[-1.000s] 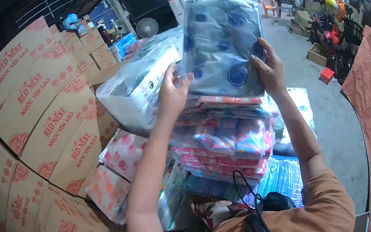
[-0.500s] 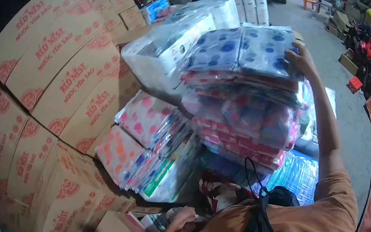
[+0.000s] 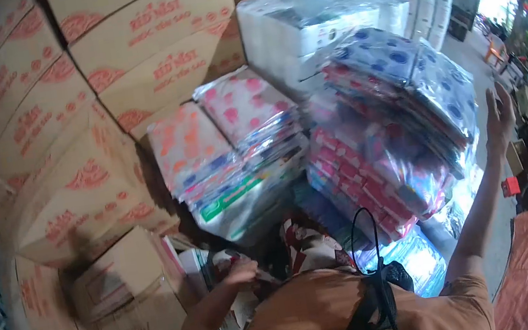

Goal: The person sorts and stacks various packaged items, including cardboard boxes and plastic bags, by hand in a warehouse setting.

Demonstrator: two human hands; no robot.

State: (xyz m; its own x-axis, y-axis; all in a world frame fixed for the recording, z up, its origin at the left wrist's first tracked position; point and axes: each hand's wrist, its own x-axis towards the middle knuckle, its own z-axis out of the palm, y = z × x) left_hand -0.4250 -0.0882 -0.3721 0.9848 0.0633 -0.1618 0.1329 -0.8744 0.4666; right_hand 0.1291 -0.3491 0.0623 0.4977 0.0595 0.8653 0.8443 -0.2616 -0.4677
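My right hand (image 3: 502, 114) is open, fingers stretched, just to the right of the tall stack. On that stack lie clear-wrapped packs with blue dots (image 3: 420, 66); below them are more packs and pink-and-white bundles (image 3: 354, 175). The stack looks tilted in this view. My left hand (image 3: 242, 272) is low near my body, fingers curled, beside red-and-white patterned cloth. What it holds, if anything, is hidden. In front of it stands a shorter stack, with an orange-dotted pack (image 3: 189, 145) and a pink-dotted pack (image 3: 244, 103) on top.
Red Nest cartons (image 3: 168, 70) are piled high on the left, with an opened carton (image 3: 124, 281) low down. White wrapped bales (image 3: 318, 27) stand behind the stacks. A shiny blue wrapped bundle (image 3: 422, 261) lies by my right side. Grey floor (image 3: 500, 225) runs along the right.
My right hand has come off the top blue-dotted pack and is now beside the stack. The view has turned left, so the stacks appear farther right.
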